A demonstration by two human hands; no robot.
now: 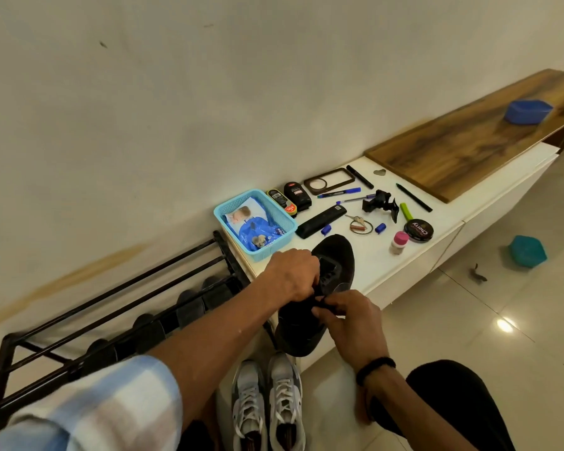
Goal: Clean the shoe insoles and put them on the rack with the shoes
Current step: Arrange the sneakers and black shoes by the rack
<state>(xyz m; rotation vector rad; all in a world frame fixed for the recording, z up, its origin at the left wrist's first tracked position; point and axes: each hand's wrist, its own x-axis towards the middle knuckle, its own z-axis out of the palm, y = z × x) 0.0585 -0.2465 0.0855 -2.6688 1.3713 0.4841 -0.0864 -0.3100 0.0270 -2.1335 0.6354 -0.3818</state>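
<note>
Nearest, a pair of grey-and-white sneakers (267, 402) stands on the tiled floor (469, 336), toes toward the viewer's legs, just below the edge of the white surface (420, 258). To the left, a black metal shoe rack (111, 307) runs along the wall, with dark shoes (189, 304) lined up on a lower tier.

Above the sneakers, a black shoe (319, 294) lies with its toe on the surface and its heel overhanging the front edge. Both hands work at its opening. The left hand (295, 276), arm in a pale checked sleeve, has fingers curled down into the mouth of the shoe, gripping dark material there. The right hand (349, 315), with a black band at the wrist, pinches dark material at the same spot. Whether this material is the insole, the tongue or a lace cannot be told.

Beyond the shoe, a light-blue plastic basket (254, 222) holds a blue-and-white packet. Beside it stand two shoe-polish bottles (293, 198), with a long black case (321, 220) in front of them. Further right lie a key ring (358, 224), pens (339, 193), a black clip holder (380, 205), a round polish tin (418, 230) and a small pink-capped bottle (399, 242).

Farthest, a wooden board (469, 141) carries a blue container (528, 111). A teal container (527, 251) sits on the floor, well apart at right.
</note>
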